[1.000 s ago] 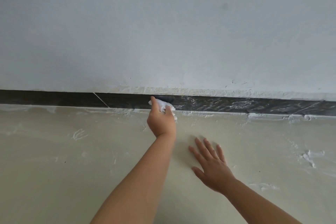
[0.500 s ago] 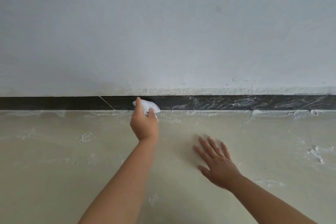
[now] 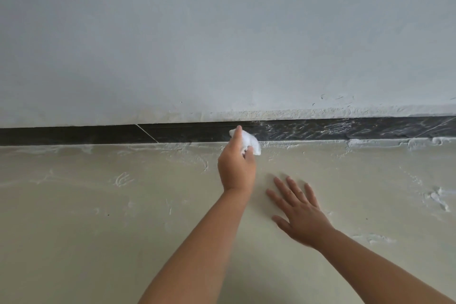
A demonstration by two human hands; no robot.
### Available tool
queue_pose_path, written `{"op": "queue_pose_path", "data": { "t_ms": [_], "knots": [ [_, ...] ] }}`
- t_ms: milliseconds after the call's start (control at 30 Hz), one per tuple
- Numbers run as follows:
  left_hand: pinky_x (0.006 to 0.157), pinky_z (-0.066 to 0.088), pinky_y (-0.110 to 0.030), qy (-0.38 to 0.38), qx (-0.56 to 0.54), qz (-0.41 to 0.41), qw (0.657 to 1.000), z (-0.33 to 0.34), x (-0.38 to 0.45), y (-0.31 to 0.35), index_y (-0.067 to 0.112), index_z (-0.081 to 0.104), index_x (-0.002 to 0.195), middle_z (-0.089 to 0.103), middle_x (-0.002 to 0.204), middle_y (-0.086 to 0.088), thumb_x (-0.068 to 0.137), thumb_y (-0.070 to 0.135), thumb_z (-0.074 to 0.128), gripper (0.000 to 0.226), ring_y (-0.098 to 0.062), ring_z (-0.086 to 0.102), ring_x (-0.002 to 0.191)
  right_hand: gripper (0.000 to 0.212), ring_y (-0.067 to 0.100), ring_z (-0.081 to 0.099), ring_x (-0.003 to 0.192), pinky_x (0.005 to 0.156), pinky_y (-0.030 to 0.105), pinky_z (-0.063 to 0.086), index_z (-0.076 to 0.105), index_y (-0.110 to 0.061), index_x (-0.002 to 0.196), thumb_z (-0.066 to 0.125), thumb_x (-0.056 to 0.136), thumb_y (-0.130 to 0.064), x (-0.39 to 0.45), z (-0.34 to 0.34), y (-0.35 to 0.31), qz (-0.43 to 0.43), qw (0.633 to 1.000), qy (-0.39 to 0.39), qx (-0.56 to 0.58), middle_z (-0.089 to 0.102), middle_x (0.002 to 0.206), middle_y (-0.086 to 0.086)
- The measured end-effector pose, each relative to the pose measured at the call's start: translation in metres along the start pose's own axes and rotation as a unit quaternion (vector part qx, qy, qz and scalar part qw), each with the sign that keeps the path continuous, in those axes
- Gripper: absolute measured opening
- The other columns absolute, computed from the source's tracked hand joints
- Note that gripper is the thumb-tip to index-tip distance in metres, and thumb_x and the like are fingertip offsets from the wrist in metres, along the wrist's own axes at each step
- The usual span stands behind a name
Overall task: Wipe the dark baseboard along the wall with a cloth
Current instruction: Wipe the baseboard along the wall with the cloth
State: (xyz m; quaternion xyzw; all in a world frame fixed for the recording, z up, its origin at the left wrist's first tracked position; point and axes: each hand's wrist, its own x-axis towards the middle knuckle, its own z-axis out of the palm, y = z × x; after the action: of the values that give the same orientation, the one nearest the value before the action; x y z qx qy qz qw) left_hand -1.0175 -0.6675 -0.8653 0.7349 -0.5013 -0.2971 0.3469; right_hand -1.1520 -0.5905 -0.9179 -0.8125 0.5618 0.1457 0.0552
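Since half a second ago the left hand (image 3: 237,168) and its white cloth (image 3: 249,142) have slid rightward along the dark baseboard (image 3: 197,134), away from the thin pale seam (image 3: 147,133) they were close to, and now sit at the edge of the streaky, white-smeared stretch (image 3: 345,128) of the strip. The fingers are curled around the bunched cloth, one finger reaching up over it, and the cloth is pressed against the lower part of the baseboard where it meets the floor (image 3: 98,217). The right hand (image 3: 299,215) lies flat on the floor just beside the left wrist, fingers straight and spread, holding nothing. The baseboard runs across the whole view at the foot of the pale wall (image 3: 222,44). White dusty smears mark the floor along the strip and off to the right.
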Motion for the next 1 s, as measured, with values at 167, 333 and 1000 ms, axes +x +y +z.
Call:
{"op": "queue_pose_path", "data": {
  "t_ms": [167, 333, 1000],
  "knots": [
    [0.095, 0.036, -0.025, 0.102, 0.011, -0.132, 0.986, -0.042, 0.027, -0.047, 0.010, 0.043, 0.133, 0.052, 0.132, -0.014, 0.084, 0.003, 0.055, 0.051, -0.028, 0.050, 0.118, 0.057, 0.028, 0.064, 0.102, 0.099, 0.044, 0.017, 0.066, -0.030, 0.110, 0.018, 0.088, -0.051, 0.000, 0.005, -0.003, 0.006, 1.000, 0.004, 0.008, 0.064, 0.119, 0.001],
    [0.092, 0.029, -0.019, 0.164, 0.026, -0.195, 0.967, -0.063, 0.067, -0.065, 0.006, 0.038, 0.136, 0.047, 0.136, -0.015, 0.087, 0.005, 0.054, 0.051, -0.028, 0.045, 0.124, 0.065, 0.026, 0.047, 0.124, 0.102, 0.039, 0.005, 0.065, -0.028, 0.114, 0.006, 0.095, -0.047, 0.001, 0.007, -0.002, 0.012, 0.998, 0.002, 0.055, 0.060, 0.124, 0.004],
    [0.077, 0.028, 0.004, -0.084, -0.073, -0.089, 0.990, 0.028, 0.004, 0.003, 0.011, 0.038, 0.136, 0.055, 0.129, -0.012, 0.085, 0.004, 0.054, 0.054, -0.013, 0.053, 0.109, 0.055, 0.013, -0.020, 0.139, 0.104, 0.041, 0.003, 0.036, -0.026, 0.127, -0.003, 0.095, -0.048, 0.004, 0.020, -0.003, 0.015, 0.991, 0.097, 0.093, 0.051, 0.133, 0.004]
  ]
}}
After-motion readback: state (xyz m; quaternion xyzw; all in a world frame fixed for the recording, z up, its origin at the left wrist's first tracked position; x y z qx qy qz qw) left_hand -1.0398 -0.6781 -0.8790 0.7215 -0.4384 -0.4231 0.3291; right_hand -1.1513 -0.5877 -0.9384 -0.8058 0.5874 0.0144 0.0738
